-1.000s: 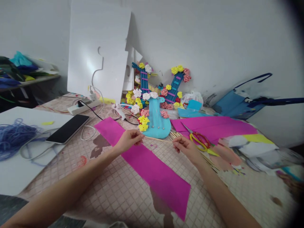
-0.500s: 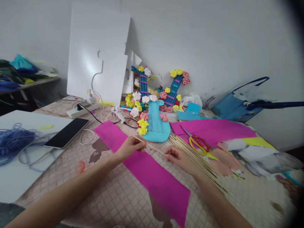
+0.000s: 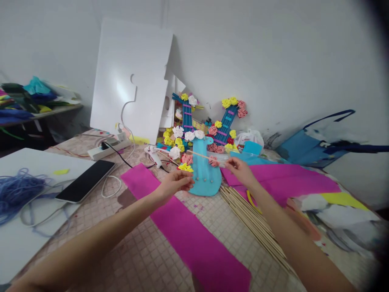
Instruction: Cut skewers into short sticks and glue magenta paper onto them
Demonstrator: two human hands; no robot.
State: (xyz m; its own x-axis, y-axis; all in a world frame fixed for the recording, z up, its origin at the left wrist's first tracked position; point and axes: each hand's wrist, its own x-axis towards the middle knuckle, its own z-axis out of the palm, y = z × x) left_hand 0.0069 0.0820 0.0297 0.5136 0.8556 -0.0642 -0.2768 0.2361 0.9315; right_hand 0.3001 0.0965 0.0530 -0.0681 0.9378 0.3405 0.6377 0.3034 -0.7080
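Note:
My right hand (image 3: 241,170) is raised over the table and pinches one end of a thin wooden stick (image 3: 206,156). The stick points left across the top of a blue guitar-shaped cutout (image 3: 206,178) trimmed with paper flowers. My left hand (image 3: 176,184) hovers lower, just left of the cutout and above a long magenta paper strip (image 3: 197,235). Its fingers are pinched together, off the stick, and I cannot make out what they hold, if anything. A bundle of wooden sticks (image 3: 252,219) lies under my right forearm.
A phone (image 3: 85,180) and blue yarn (image 3: 18,190) rest on a white board at the left. A power strip (image 3: 106,148), a glue gun (image 3: 153,152) and a white foam sheet (image 3: 133,81) stand behind. Two more flowered guitars, magenta paper (image 3: 288,178) and a blue bag (image 3: 306,142) fill the back right.
Both hands held the stick low over the magenta strip. My right hand has since lifted it up and away toward the blue guitar, and my left hand has come off it.

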